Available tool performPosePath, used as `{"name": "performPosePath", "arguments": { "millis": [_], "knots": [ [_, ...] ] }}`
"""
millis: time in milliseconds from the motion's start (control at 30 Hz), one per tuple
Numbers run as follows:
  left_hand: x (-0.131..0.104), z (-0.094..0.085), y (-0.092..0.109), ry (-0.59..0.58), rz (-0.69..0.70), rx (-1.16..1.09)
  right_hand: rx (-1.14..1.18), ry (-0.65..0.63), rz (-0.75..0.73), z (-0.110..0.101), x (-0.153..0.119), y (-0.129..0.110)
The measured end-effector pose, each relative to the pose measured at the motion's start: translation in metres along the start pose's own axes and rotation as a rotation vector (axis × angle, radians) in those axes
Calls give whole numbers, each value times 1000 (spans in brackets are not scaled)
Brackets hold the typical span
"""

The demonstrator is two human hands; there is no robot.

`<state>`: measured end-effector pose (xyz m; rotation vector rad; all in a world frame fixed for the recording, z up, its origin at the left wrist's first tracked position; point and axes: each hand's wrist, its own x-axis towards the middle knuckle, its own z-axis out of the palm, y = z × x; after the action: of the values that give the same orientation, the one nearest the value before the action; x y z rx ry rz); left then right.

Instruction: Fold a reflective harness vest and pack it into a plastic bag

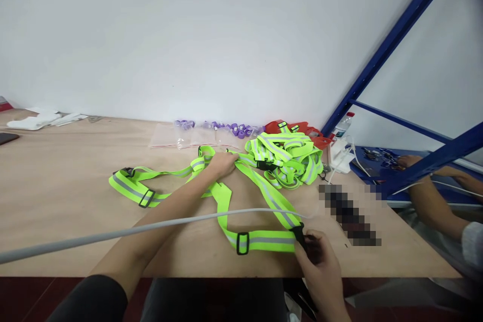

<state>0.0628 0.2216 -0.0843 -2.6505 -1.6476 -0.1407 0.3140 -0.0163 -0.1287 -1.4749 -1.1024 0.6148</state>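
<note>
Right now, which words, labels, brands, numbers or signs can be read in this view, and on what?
None can be read.
Bottle label: too small and blurred.
Purple pieces: tiny marks, too small to tell whether they are lettering.
Green straps: no lettering I can make out.

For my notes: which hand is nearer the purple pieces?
Left hand, just in front of the purple pieces; the right hand is farther, rightward and nearer the camera.

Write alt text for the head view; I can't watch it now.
A neon-green reflective harness lies on a light-brown table, the left hand on its far side and the right hand gripping a black buckle near the front edge. Farther back are a pile of matching straps and, by the wall, small purple items.
</note>
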Motion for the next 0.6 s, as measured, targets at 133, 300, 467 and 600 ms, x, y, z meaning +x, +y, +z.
{"name": "performPosePath", "arguments": {
  "millis": [133, 300, 467, 600],
  "knots": [
    [8, 2, -3, -15, -21, -14, -388, 4, -317, -23, 4, 19],
    [25, 9, 17, -28, -23, -51, -648, -24, -860, -24, 4, 21],
    [41, 16, 26, -26, -39, -113, -745, -337, -1023, -16, 11, 13],
    [45, 14, 24, -24, -9, -174, -789, -467, -973, -12, 14, 10]
  ]
}}
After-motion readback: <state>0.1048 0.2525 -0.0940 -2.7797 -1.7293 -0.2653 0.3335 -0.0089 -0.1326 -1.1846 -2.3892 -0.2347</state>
